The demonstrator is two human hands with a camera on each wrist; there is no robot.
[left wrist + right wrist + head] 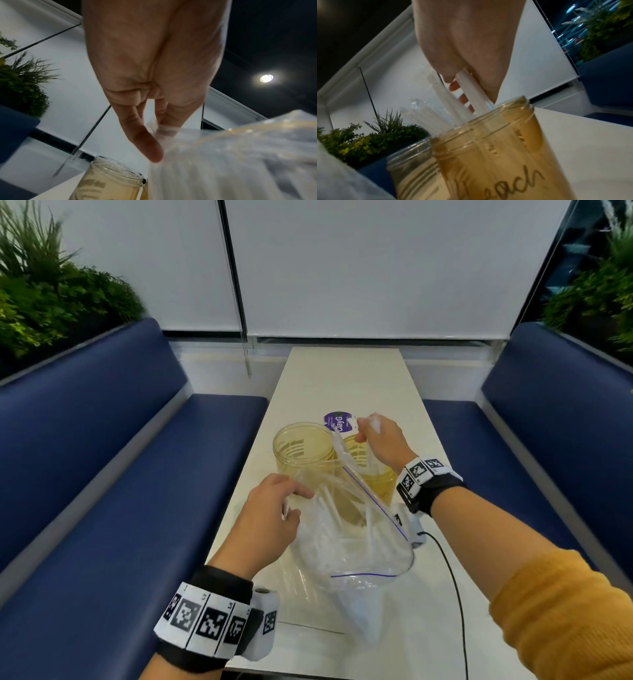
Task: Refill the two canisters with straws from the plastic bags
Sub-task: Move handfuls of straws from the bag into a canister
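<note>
Straws [471, 93] clamped as a bunch in right hand [382, 441], lower ends already inside right canister [489, 142], angled to slide down the wall. Left hand [270, 510] pinching bag [352, 529] edge, probably keeping mouth open and remaining straws contained. Left canister [303, 448] beside it on table [342, 378], looks empty.

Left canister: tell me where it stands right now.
In the head view the left canister stands upright on the table, touching or nearly touching the right canister, just beyond the left hand and the plastic bag.
</note>
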